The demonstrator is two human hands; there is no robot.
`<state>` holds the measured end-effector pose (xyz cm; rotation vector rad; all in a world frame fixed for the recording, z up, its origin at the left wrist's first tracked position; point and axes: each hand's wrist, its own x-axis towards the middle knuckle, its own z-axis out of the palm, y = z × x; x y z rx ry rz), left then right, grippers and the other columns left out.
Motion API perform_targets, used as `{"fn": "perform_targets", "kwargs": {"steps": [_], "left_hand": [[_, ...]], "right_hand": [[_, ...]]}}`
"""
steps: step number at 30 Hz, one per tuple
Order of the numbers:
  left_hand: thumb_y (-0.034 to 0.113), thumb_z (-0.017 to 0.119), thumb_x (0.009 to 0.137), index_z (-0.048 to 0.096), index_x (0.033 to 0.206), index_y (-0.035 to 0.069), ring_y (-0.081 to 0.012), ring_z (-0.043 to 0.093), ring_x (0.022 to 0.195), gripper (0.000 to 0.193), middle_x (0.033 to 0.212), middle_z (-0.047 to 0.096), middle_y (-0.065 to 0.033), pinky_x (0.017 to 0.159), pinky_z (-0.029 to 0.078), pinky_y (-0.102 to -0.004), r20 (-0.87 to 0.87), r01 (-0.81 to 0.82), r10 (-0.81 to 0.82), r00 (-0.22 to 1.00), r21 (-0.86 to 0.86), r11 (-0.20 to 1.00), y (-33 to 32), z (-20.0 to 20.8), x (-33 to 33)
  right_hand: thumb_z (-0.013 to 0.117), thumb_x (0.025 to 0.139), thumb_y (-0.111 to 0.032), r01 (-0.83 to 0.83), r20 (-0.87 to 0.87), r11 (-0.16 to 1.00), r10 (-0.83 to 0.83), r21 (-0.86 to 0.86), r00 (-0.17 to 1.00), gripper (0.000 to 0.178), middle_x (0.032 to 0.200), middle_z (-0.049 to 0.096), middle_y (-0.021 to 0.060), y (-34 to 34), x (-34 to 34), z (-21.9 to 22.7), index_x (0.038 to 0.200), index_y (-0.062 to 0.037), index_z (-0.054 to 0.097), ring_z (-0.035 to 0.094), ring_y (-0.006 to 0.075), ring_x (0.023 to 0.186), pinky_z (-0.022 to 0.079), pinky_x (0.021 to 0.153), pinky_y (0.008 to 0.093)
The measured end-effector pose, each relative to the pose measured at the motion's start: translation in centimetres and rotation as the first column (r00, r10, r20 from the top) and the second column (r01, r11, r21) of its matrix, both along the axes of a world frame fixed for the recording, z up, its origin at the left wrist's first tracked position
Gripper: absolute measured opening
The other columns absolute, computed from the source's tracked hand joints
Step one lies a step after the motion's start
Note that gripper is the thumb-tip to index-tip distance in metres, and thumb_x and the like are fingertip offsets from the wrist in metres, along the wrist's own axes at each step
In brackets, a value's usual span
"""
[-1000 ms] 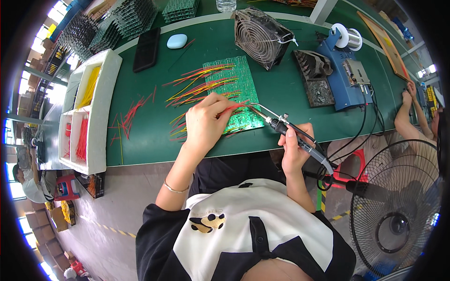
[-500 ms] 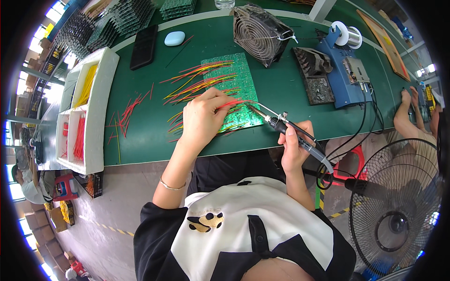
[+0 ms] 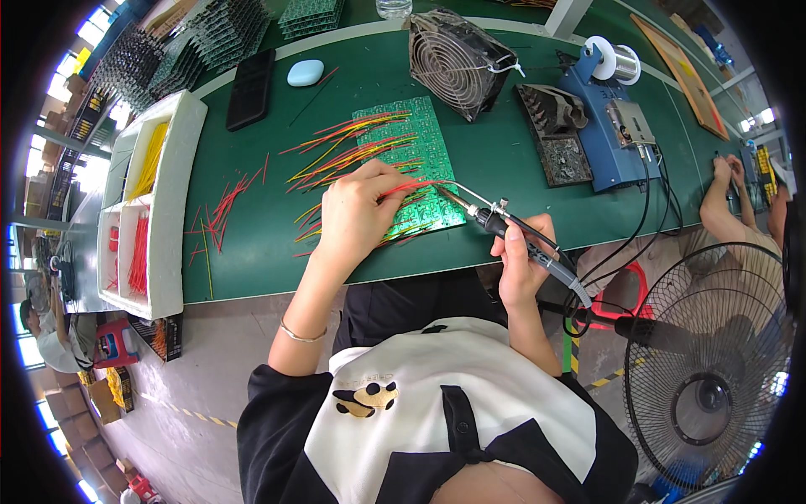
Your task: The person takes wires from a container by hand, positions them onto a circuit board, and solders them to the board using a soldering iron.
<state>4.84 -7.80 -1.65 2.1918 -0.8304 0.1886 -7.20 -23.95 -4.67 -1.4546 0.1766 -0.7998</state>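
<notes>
A green circuit board panel [image 3: 433, 139] lies on the bench, with rows of red and yellow wires [image 3: 353, 153] reaching out over its left side. My left hand [image 3: 359, 212] rests over the panel's left part, its fingers pinching red wire [image 3: 411, 186] whose ends point right. In my right hand [image 3: 522, 259] is a soldering iron [image 3: 491, 222], gripped like a pen. A thin metal feed tube on the iron runs down toward its tip, which is at the wire ends on the board. The exact contact is too small to make out.
A white divided box [image 3: 172, 202] of red and yellow wires stands left, beside loose red wires [image 3: 222, 210]. A phone [image 3: 250, 88] and a light-blue case [image 3: 306, 73] lie behind. A small fan [image 3: 457, 63] and a blue solder feeder [image 3: 609, 126] stand at the back; a floor fan [image 3: 705, 378] is right.
The whole view has shifted slightly to the left. Both hands keep nearly the same place over the board, with the wire and the iron still held.
</notes>
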Motion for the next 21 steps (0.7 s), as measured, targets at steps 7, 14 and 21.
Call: {"fn": "perform_targets", "kwargs": {"steps": [7, 14, 21], "left_hand": [[0.003, 0.062, 0.071, 0.068, 0.082, 0.006, -0.0188, 0.057, 0.061, 0.012, 0.078, 0.061, -0.0046, 0.055, 0.045, -0.0261, -0.046, 0.048, -0.047, 0.998, 0.020, 0.999, 0.14, 0.37, 0.21], [0.003, 0.062, 0.071, 0.068, 0.082, 0.007, -0.0184, 0.057, 0.060, 0.013, 0.078, 0.061, -0.0039, 0.054, 0.045, -0.0260, -0.035, 0.050, -0.049, 0.998, 0.009, 0.999, 0.32, -0.03, 0.40], [0.002, 0.063, 0.070, 0.068, 0.082, 0.007, -0.0176, 0.057, 0.059, 0.014, 0.077, 0.061, -0.0038, 0.053, 0.045, -0.0258, -0.013, 0.060, -0.060, 0.998, -0.011, 0.998, 0.22, -0.02, 0.37]], "right_hand": [[0.053, 0.085, -0.013, -0.027, 0.008, 1.000, 0.027, 0.012, 1.000, 0.014, 0.058, 0.049, 0.0030, -0.24, -0.01, -0.24, 0.080, -0.0024, 0.045, 0.043, 0.0048, 0.046, 0.029, 0.039, 0.0157], [0.052, 0.084, -0.011, -0.010, 0.039, 1.000, 0.009, 0.027, 0.999, 0.013, 0.059, 0.048, 0.0029, -0.09, -0.05, -0.38, 0.080, -0.0022, 0.044, 0.044, 0.0059, 0.047, 0.030, 0.041, 0.0164], [0.052, 0.085, -0.012, 0.005, 0.043, 0.999, -0.007, 0.053, 0.999, 0.012, 0.058, 0.049, 0.0029, -0.16, -0.12, -0.57, 0.081, -0.0025, 0.045, 0.042, 0.0052, 0.046, 0.028, 0.041, 0.0161]]}}
